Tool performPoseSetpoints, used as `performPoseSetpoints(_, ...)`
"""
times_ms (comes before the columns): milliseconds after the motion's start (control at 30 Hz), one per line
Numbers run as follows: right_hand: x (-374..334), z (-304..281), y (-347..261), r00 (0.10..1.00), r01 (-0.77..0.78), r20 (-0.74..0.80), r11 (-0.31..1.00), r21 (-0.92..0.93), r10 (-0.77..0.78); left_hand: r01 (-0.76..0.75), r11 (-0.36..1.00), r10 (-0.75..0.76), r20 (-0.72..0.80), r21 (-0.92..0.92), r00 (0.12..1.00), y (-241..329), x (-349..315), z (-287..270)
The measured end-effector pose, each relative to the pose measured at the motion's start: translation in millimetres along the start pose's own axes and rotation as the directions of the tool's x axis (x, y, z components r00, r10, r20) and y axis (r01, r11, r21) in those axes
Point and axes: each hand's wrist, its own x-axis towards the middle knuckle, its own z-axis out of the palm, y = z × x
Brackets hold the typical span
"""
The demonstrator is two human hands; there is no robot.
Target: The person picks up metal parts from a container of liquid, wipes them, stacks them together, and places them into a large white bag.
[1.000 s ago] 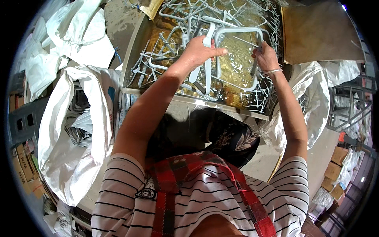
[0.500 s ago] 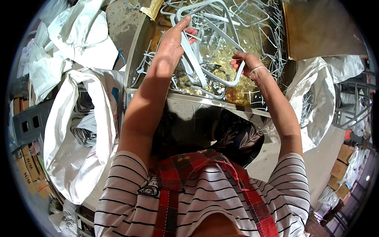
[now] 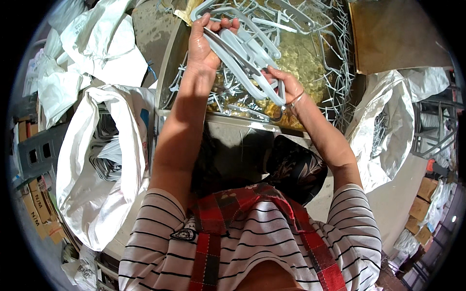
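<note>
Over a metal-rimmed tub of shallow water (image 3: 169, 60), I hold a bundle of grey plastic frames (image 3: 245, 68), each a rounded rectangular loop. My left hand (image 3: 201, 47) is closed around their upper left end. The fingers of my right hand (image 3: 287, 86) pinch the lower right end. The bundle slants down to the right, its loops lying nearly side by side. Behind it, more grey frames (image 3: 286, 17) lie tangled in the tub. Thin pronged grey pieces (image 3: 340, 72) crowd its right side. How many loops I hold is hard to tell.
Left of me stands an open white woven sack (image 3: 73, 174) with stacked grey frames (image 3: 107, 157) inside. Another white sack (image 3: 400, 126) at the right holds thin grey pieces (image 3: 379, 128). A brown board (image 3: 398, 36) borders the tub's far right. Cardboard boxes (image 3: 421, 206) are piled farther right.
Several loops that were spread apart are now gathered into a tighter bundle. My left hand has moved slightly left and away; my right hand has come left and nearer to me.
</note>
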Motion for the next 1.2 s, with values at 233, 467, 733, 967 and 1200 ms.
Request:
performPoseSetpoints(233,-83,19,-85,0.691,-0.132,-0.305,0.301,-0.945,-0.656,-0.334,0.86,0.441,-0.232,0.386,0.867,53,8,-18)
performPoseSetpoints(467,-64,110,-88,0.888,0.031,0.405,-0.849,-0.527,-0.219,-0.101,0.274,0.093,0.078,0.956,0.993,-2,-14,15)
performPoseSetpoints(733,-5,173,-73,0.936,-0.052,0.2,-0.677,-0.734,-0.288,-0.153,-0.025,-0.252,0.142,0.988,0.957,-9,-24,13)
performPoseSetpoints(967,22,9,-81,0.823,-0.258,0.125,-0.56,-0.787,-0.554,0.059,0.551,0.068,-0.115,0.832,0.991,25,-18,10)
performPoseSetpoints(1200,44,-58,-11,0.893,-0.397,-0.387,-0.803,-0.444,-0.227,-0.007,0.622,0.16,-0.118,0.783,0.98,42,-11,3)
